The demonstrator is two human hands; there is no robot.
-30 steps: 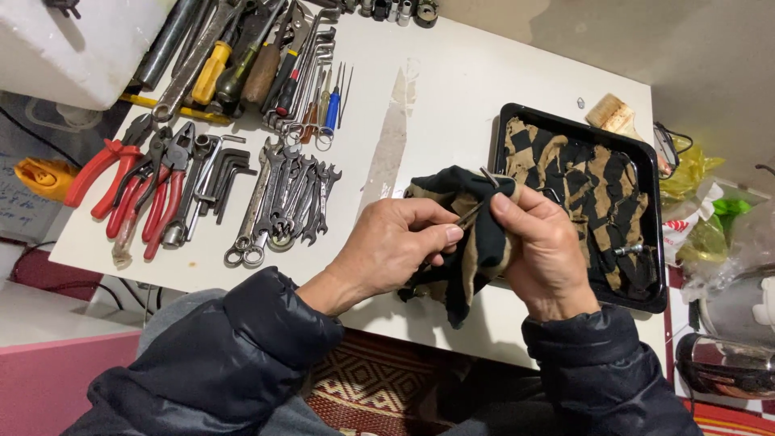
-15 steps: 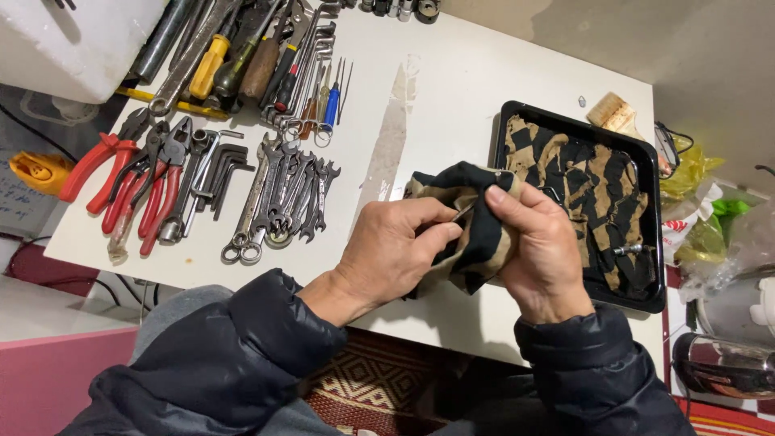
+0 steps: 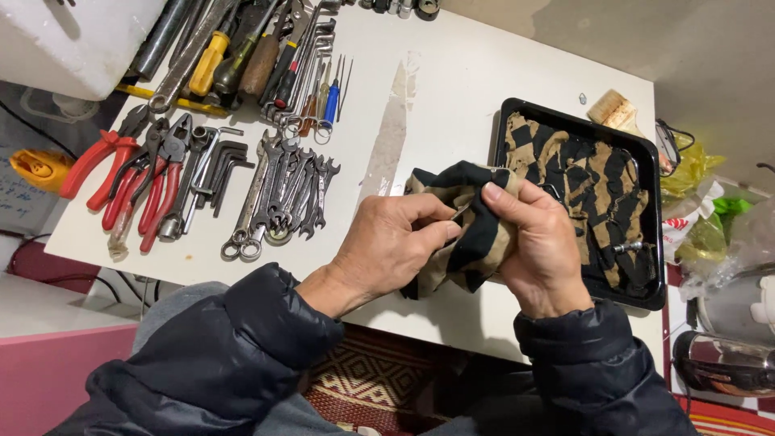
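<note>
Here, left to right: wrenches (image 3: pixel 282 198) lined on the white surface (image 3: pixel 436 105). Left hand (image 3: pixel 387 250) pinches the black-and-tan cloth (image 3: pixel 468 234); right hand (image 3: pixel 541 242) clenches it. Cloth bunched above the surface's near edge, long axis roughly near-to-far; a thin tool possibly inside. Black tray (image 3: pixel 658 210) just right.

A white table (image 3: pixel 452 121) is carrying rows of tools: red-handled pliers (image 3: pixel 121 173), black hex keys (image 3: pixel 222 165), a fan of combination wrenches (image 3: pixel 282 198) and screwdrivers (image 3: pixel 242 56). A black tray (image 3: pixel 655 234) is sitting near its right edge, with what is possibly a small brush (image 3: pixel 611 111) lying beyond.
</note>
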